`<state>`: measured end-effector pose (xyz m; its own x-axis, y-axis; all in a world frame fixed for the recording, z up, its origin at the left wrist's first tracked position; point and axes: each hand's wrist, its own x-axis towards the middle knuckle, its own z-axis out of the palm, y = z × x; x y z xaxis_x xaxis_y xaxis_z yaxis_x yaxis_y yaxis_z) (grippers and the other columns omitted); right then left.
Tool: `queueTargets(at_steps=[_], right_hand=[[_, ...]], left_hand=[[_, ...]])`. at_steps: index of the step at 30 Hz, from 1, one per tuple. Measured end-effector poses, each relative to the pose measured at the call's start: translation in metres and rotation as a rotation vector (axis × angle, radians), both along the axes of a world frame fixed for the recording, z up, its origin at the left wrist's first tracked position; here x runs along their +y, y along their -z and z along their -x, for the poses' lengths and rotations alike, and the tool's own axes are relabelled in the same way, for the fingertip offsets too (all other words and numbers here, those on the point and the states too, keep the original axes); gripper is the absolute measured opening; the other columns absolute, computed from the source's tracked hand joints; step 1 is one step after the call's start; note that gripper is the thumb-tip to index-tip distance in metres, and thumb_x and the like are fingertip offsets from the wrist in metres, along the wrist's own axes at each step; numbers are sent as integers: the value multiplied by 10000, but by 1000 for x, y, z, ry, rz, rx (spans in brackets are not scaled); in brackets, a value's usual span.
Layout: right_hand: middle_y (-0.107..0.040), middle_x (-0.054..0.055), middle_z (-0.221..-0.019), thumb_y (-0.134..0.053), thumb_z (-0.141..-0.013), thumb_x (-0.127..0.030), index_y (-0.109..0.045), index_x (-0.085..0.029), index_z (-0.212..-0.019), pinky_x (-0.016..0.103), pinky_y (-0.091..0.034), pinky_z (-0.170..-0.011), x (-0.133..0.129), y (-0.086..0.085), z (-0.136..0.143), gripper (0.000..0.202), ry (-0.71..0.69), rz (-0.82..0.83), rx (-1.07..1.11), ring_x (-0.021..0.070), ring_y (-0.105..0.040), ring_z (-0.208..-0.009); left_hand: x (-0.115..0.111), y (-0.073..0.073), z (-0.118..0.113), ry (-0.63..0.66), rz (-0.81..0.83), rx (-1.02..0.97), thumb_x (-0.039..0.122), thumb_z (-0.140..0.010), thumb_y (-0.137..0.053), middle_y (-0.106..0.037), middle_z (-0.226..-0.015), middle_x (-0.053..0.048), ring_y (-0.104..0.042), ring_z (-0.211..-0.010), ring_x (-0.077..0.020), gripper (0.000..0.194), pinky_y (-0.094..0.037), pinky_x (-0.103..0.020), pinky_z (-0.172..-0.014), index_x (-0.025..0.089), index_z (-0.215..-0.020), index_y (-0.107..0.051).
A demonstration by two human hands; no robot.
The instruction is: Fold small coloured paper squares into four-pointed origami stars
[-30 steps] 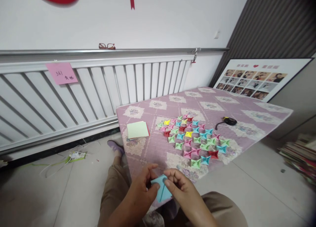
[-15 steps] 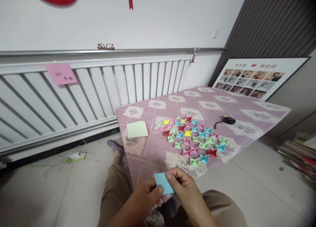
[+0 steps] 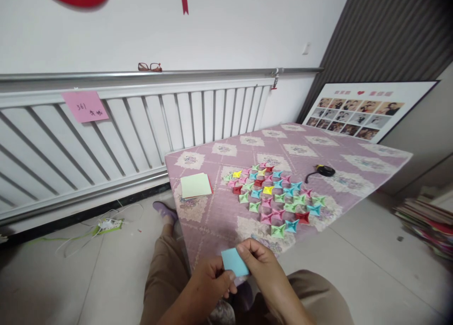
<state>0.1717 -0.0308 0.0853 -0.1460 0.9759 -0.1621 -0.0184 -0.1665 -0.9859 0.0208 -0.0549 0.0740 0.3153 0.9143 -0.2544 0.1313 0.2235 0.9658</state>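
Note:
A small blue square of paper (image 3: 234,262) is held between both hands over the near edge of the table. My left hand (image 3: 213,279) pinches its lower left part, thumb on top. At its upper right side, my right hand (image 3: 261,260) grips it between thumb and fingers. Several folded paper shapes in green, pink, blue, red and yellow, such as a green one (image 3: 278,231), stand in rows beyond my hands. A stack of square paper (image 3: 195,186), pale green on top, lies at the left of the table.
The table (image 3: 208,221) has a pink patterned cloth. A black tape measure (image 3: 324,170) lies at its right. Behind are a white radiator (image 3: 208,120) and a photo board (image 3: 357,112). A power strip (image 3: 109,225) lies on the floor at left, stacked papers (image 3: 428,221) at right.
The view has shifted very slightly. Both hands keep their hold on the blue paper, with only a tiny movement of the fingers.

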Motion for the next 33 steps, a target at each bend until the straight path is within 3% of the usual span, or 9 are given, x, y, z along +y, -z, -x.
queueTargets(at_steps=[5,8,11,17,22,27,30,33], right_hand=[[-432,-61,-524,-590,-756,-591,-462,-200,-625,235,-304,-507,0,7,3,432,47,-33,-10,98,-365,-516],[-429,-63,-527,-568,-780,-573,-453,-206,-645,233,-299,-501,2,17,4,408,74,-11,7,100,-365,-513],[-430,-61,-538,-532,-800,-554,-447,-211,-650,236,-314,-506,9,30,5,384,39,-30,-57,107,-377,-517],[-417,-51,-566,-433,-825,-453,-429,-216,-609,246,-347,-534,27,55,6,321,-13,-218,-488,126,-414,-558],[-484,-38,-566,-455,-825,-375,-482,-207,-607,246,-336,-547,41,67,9,276,-79,-271,-633,135,-463,-572],[-556,-23,-585,-505,-822,-293,-570,-205,-642,249,-311,-549,52,71,12,210,-143,-329,-816,139,-499,-565],[-591,-9,-638,-515,-832,-261,-611,-210,-695,253,-321,-575,55,72,12,175,-163,-372,-913,148,-531,-609],[-615,4,-717,-534,-831,-237,-625,-212,-713,265,-340,-647,57,72,12,151,-178,-427,-989,158,-555,-694]], left_hand=[[-1,-8,0,5,-65,54,223,-752,-466,-582,-618,-3,-505,-573,-122,133,-379,-251,-585,155,-675,-551],[1,-4,0,-11,-57,67,227,-748,-461,-581,-615,-3,-509,-571,-129,131,-384,-258,-586,161,-671,-543],[6,9,-1,-37,-1,71,248,-744,-465,-587,-603,0,-500,-531,-127,134,-385,-262,-573,161,-681,-545],[15,42,2,-24,5,192,246,-773,-452,-579,-581,16,-483,-474,-125,145,-370,-257,-526,158,-758,-566],[26,57,22,51,-228,428,243,-774,-512,-597,-666,7,-529,-620,-147,115,-351,-253,-578,158,-784,-588],[35,59,35,-74,-458,751,166,-834,-429,-609,-850,-40,-543,-814,-190,180,-419,-319,-751,163,-893,-600],[34,64,30,25,-648,806,119,-839,-426,-600,-1030,-63,-516,-994,-212,262,-410,-388,-909,183,-1017,-607],[31,74,24,130,-735,803,87,-824,-451,-581,-1117,-57,-493,-1063,-203,316,-405,-386,-976,184,-1087,-598]])
